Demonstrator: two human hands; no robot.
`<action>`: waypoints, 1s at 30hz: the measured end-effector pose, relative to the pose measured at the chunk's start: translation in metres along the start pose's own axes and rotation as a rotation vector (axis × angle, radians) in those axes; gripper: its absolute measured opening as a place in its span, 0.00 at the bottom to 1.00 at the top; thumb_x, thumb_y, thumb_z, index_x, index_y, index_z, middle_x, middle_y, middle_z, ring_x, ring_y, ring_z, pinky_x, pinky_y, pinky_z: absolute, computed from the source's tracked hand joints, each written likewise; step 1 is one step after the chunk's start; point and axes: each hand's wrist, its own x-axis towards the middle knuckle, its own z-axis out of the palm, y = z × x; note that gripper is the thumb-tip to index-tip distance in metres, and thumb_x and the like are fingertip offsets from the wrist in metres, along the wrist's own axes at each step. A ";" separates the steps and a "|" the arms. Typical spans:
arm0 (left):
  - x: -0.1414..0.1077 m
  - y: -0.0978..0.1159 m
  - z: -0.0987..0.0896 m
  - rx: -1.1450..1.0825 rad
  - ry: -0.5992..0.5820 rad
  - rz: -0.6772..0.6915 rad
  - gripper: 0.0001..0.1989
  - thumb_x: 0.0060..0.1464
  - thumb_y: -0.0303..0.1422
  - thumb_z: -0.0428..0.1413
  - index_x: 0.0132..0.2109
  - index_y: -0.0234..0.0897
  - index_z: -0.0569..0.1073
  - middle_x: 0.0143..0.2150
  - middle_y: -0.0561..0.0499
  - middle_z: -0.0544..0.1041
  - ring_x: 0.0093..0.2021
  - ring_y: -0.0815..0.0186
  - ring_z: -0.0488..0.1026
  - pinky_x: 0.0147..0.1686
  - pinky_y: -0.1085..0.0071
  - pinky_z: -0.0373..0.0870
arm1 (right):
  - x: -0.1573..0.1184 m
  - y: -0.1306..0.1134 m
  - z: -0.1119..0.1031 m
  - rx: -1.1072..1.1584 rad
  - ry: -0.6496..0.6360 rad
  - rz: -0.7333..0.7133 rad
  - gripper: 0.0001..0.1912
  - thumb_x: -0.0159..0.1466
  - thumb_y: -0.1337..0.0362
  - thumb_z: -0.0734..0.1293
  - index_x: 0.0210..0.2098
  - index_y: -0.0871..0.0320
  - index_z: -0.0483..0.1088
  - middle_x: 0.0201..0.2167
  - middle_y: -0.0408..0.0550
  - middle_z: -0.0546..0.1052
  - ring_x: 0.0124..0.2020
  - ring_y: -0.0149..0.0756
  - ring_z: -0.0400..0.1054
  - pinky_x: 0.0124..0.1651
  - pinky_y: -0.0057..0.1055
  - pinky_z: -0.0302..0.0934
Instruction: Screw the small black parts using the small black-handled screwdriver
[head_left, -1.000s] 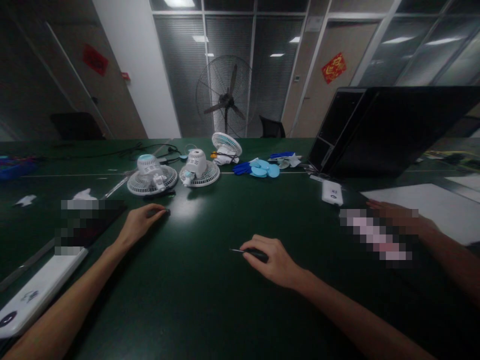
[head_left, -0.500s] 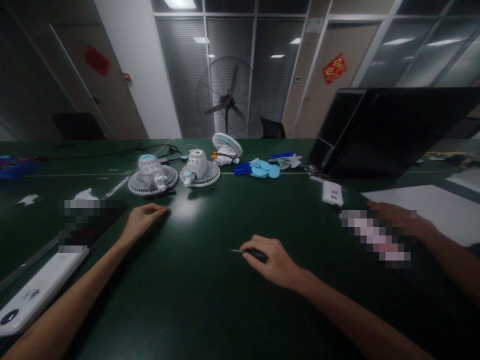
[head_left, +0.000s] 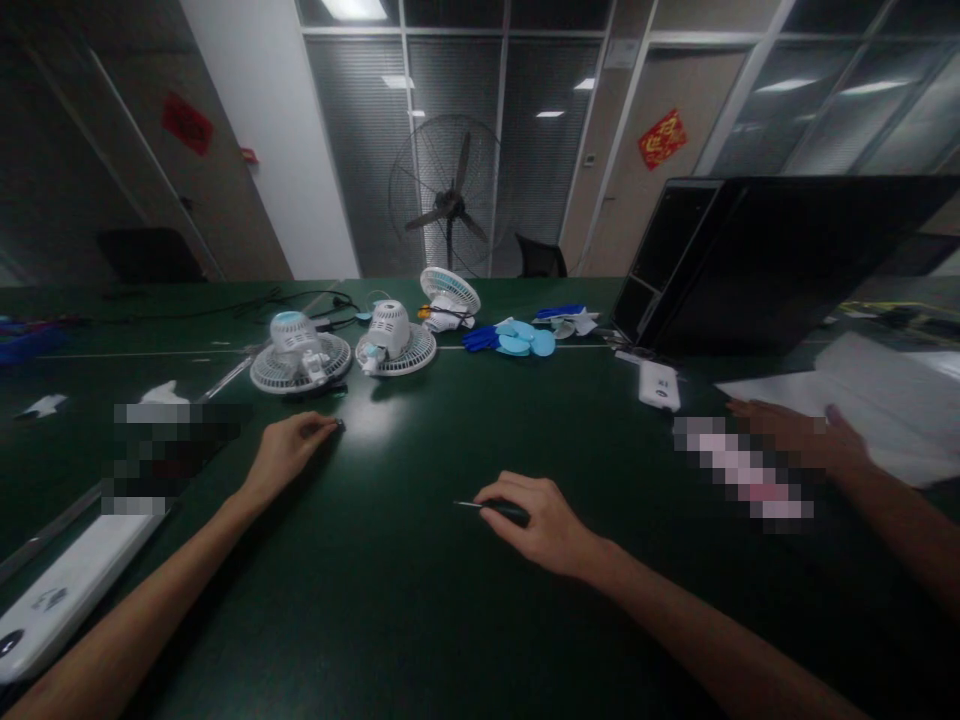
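My left hand (head_left: pixel 296 447) rests on the green table (head_left: pixel 360 600) at centre left, its fingertips pinched on a small dark piece (head_left: pixel 340 425) too small to name. Just beyond it lie two white fans (head_left: pixel 300 355) (head_left: pixel 391 340), face down with their motor housings up. Nearer the middle, my right hand (head_left: pixel 536 515) is closed round the dark handle of a screwdriver (head_left: pixel 511 511), whose thin metal shaft points left. A third small fan (head_left: pixel 448 298) leans farther back, beside light blue fan blades (head_left: pixel 525 338) and a dark blue item (head_left: pixel 484 338).
Another person's hand (head_left: pixel 802 435) lies at the right by white paper (head_left: pixel 885 400) and a blurred-out phone-like item. A white power bank (head_left: pixel 659 386) sits before a large black monitor (head_left: pixel 780 265). A long white device (head_left: pixel 82 580) is at the left edge.
The view has shifted slightly. At the right, the white paper is now lifted and folded near the other person's hand. Both my hands keep nearly the same pose.
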 end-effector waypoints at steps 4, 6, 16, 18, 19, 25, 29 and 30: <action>-0.012 0.036 0.011 -0.323 -0.232 -0.062 0.24 0.54 0.54 0.62 0.45 0.38 0.81 0.49 0.45 0.83 0.50 0.52 0.78 0.49 0.62 0.73 | 0.001 0.001 0.002 -0.003 0.003 0.004 0.11 0.75 0.60 0.65 0.53 0.56 0.75 0.43 0.46 0.78 0.38 0.33 0.73 0.40 0.29 0.66; -0.025 0.064 0.025 -0.382 -0.363 -0.009 0.22 0.55 0.52 0.62 0.46 0.38 0.80 0.49 0.46 0.82 0.48 0.55 0.78 0.47 0.63 0.74 | 0.001 0.001 0.002 0.008 -0.003 0.007 0.11 0.75 0.60 0.65 0.53 0.55 0.75 0.43 0.46 0.78 0.39 0.33 0.73 0.41 0.29 0.66; -0.086 0.147 0.083 -0.352 -0.459 0.299 0.08 0.63 0.36 0.59 0.47 0.40 0.78 0.40 0.52 0.77 0.37 0.66 0.71 0.35 0.71 0.65 | -0.001 0.001 0.001 0.023 0.003 -0.030 0.08 0.72 0.65 0.67 0.47 0.57 0.77 0.40 0.47 0.78 0.37 0.34 0.73 0.40 0.30 0.66; -0.088 0.145 0.084 -0.347 -0.448 0.318 0.08 0.63 0.34 0.59 0.47 0.40 0.77 0.41 0.52 0.76 0.38 0.66 0.71 0.36 0.71 0.65 | -0.002 0.002 0.001 0.033 -0.003 -0.036 0.08 0.72 0.65 0.67 0.47 0.57 0.77 0.40 0.47 0.79 0.37 0.35 0.73 0.41 0.30 0.66; -0.088 0.144 0.084 -0.346 -0.446 0.326 0.08 0.63 0.34 0.59 0.48 0.40 0.77 0.41 0.52 0.75 0.38 0.66 0.71 0.36 0.71 0.65 | -0.002 0.002 0.001 0.037 -0.003 -0.037 0.08 0.72 0.65 0.67 0.47 0.57 0.77 0.40 0.47 0.79 0.38 0.35 0.73 0.41 0.30 0.66; -0.089 0.146 0.083 -0.357 -0.459 0.373 0.07 0.63 0.32 0.59 0.47 0.40 0.77 0.44 0.51 0.76 0.41 0.65 0.72 0.38 0.71 0.66 | -0.002 0.002 0.001 0.042 -0.013 -0.025 0.07 0.71 0.66 0.68 0.47 0.57 0.78 0.40 0.47 0.78 0.36 0.34 0.72 0.39 0.29 0.65; -0.090 0.151 0.084 -0.346 -0.446 0.422 0.05 0.63 0.31 0.59 0.46 0.41 0.77 0.42 0.52 0.77 0.43 0.64 0.72 0.42 0.69 0.66 | 0.001 -0.002 0.004 0.023 -0.013 -0.049 0.08 0.72 0.65 0.68 0.48 0.56 0.78 0.39 0.47 0.78 0.37 0.35 0.73 0.40 0.30 0.64; -0.089 0.152 0.085 -0.338 -0.438 0.437 0.05 0.62 0.30 0.60 0.46 0.41 0.77 0.42 0.52 0.77 0.44 0.64 0.72 0.43 0.69 0.66 | 0.002 -0.003 0.005 0.011 -0.015 -0.058 0.08 0.72 0.65 0.68 0.49 0.56 0.77 0.39 0.46 0.78 0.37 0.35 0.73 0.40 0.30 0.63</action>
